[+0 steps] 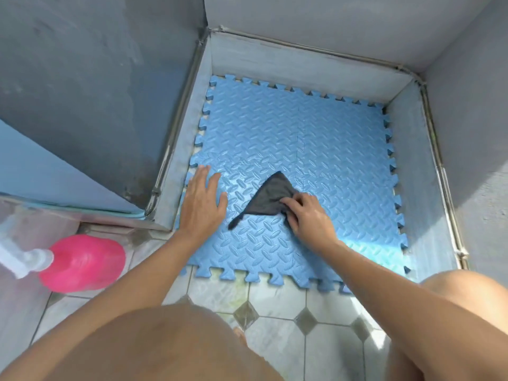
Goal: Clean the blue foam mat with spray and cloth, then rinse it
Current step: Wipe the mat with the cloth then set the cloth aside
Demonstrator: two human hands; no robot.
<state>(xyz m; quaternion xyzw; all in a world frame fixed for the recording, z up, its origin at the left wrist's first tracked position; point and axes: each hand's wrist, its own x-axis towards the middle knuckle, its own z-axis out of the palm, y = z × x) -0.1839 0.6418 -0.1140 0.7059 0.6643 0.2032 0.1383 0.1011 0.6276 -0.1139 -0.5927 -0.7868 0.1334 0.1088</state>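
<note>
The blue foam mat (316, 138), with a tread pattern and puzzle-tooth edges, lies flat on the floor of a walled corner. A dark grey cloth (268, 196) lies on its near middle, spread into a triangle. My right hand (308, 215) grips the cloth's right corner and presses it to the mat. My left hand (202, 204) lies flat, fingers apart, on the mat's left edge. The mat looks wet and shiny around the cloth. A pink spray bottle (82, 262) with a clear trigger head stands on the floor at the left, apart from both hands.
Low grey walls (406, 166) with metal pipes along their tops enclose the mat on the left, far and right sides. White floor tiles (277, 339) with dark diamonds lie in front. My bare knees fill the bottom of the view.
</note>
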